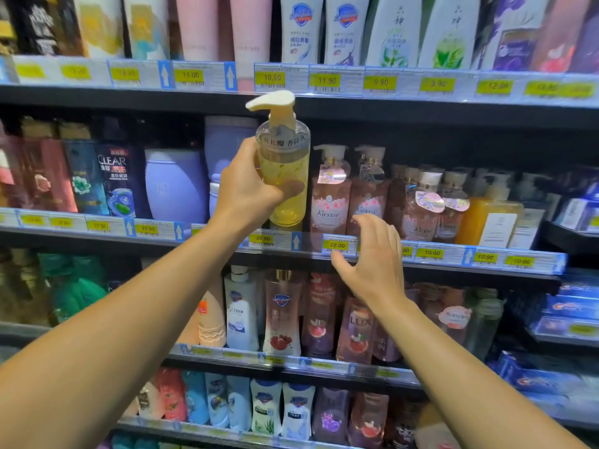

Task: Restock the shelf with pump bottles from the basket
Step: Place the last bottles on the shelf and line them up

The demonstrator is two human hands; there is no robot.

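Note:
My left hand [246, 186] grips a clear pump bottle [285, 157] of yellow liquid with a cream pump head, upright, at the middle shelf [285, 246]. Its base hangs just above the shelf edge, over the 39.90 price tag, left of the pink Kustie pump bottles [330, 202]. My right hand [372, 264] hovers with fingers spread and relaxed in front of the shelf edge near the 28.00 tag, holding nothing. The basket is out of view.
Purple bottles [175, 186] stand left of the gap on the middle shelf. Several pink pump bottles and an orange one [489, 218] fill the right side. Shelves above and below are packed with bottles; toothpaste boxes [570, 306] sit at far right.

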